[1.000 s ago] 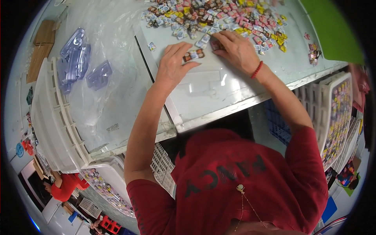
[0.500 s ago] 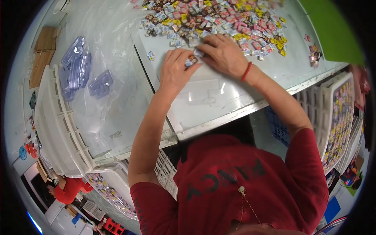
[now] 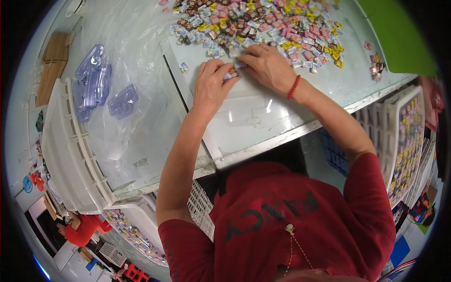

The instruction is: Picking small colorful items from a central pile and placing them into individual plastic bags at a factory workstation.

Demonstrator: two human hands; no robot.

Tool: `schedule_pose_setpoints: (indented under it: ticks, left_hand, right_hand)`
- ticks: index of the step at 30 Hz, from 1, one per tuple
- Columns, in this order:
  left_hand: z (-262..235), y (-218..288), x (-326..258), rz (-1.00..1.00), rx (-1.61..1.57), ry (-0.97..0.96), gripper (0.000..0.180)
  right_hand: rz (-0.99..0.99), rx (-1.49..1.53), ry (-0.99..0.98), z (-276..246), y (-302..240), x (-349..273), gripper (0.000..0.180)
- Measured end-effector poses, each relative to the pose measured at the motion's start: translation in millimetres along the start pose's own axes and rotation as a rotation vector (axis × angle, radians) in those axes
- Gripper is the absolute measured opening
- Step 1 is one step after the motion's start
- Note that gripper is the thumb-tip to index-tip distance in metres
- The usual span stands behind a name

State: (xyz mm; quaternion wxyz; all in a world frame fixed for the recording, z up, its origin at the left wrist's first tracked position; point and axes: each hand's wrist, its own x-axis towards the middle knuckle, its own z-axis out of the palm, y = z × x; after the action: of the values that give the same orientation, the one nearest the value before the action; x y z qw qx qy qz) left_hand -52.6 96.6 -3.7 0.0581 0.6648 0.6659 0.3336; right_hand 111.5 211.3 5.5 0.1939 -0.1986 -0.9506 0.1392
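My left hand and my right hand meet at the near edge of a big heap of small colourful wrapped pieces on a pale table. Both sets of fingertips close on a few small pieces between the two hands. A red bead bracelet circles my right wrist. A clear moulded plastic tray lies flat on the table just below my hands, nearly invisible against it.
Clear plastic blister shells lie on a plastic sheet at left. A white crate stands at the left edge. Another white crate with colourful pieces is at right. A green panel is at top right. A person in red is at lower left.
Both hands slid away from me toward the heap and drew closer together, now pinching the small pieces between them.
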Motion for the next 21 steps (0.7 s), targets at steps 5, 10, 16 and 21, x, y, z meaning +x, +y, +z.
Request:
schedule_pose_setpoints:
  ticks: [5,10,16,21]
  left_hand:
    - [-6,-4,-5,0.015,-0.043,-0.028,0.034]
    - [-8,-7,-2,0.035,-0.092,-0.072,0.036]
    - [-9,-1,10,0.079,-0.119,-0.113,0.043]
    - [-6,1,12,0.067,-0.121,-0.198,0.05]
  right_hand:
    - [-0.06,-0.016,-0.033,-6,0,-5,0.034]
    - [0.002,-0.009,-0.036,-13,5,-9,0.041]
    - [-0.071,-0.031,-0.058,-7,18,-7,0.036]
    - [-0.019,-0.009,-0.07,-9,14,-5,0.039]
